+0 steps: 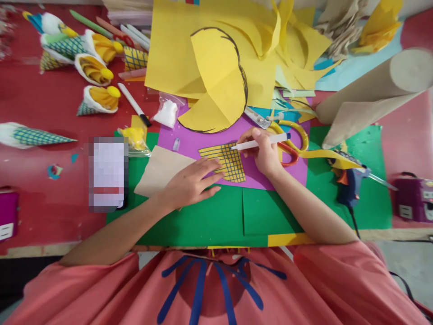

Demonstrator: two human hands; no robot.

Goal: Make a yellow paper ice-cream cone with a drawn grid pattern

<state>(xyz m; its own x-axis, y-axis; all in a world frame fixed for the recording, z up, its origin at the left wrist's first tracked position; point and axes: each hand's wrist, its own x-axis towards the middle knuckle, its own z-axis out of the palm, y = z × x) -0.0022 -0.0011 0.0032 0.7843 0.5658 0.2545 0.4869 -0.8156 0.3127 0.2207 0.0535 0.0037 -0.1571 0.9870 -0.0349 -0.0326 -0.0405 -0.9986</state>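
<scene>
- Two hands are on the work at the centre of the frame. Our left hand (191, 183) lies flat with its fingers straight and spread, pressing on the lower left edge of the yellow paper piece (226, 161). It grips nothing.
- Our right hand (265, 155) is closed round a pen (260, 142). Thumb and fingers pinch the barrel, and the tip touches the upper edge of the paper piece.
- The paper piece lies flat on a purple sheet (196, 141), which lies over a green sheet (219, 216) on the red bench (43, 162). Dark grid lines cover most of the piece.
- We judge the piece to be very light, thin and limp, and likely to slide on the smooth purple sheet under the pen's drag.
- Flat fingertips near an edge, clear of the lines, seem to us the best hold. A pinch could crease it.
- We cannot tell whether the ink is dry, so fingers resting on the lines might smear them.
- The pen looks light, stiff and smooth. A grip low on the barrel should steady the tip.
- Scissors (291, 159) lie just right of the right hand, and a glue gun (348, 185) lies further right.
</scene>
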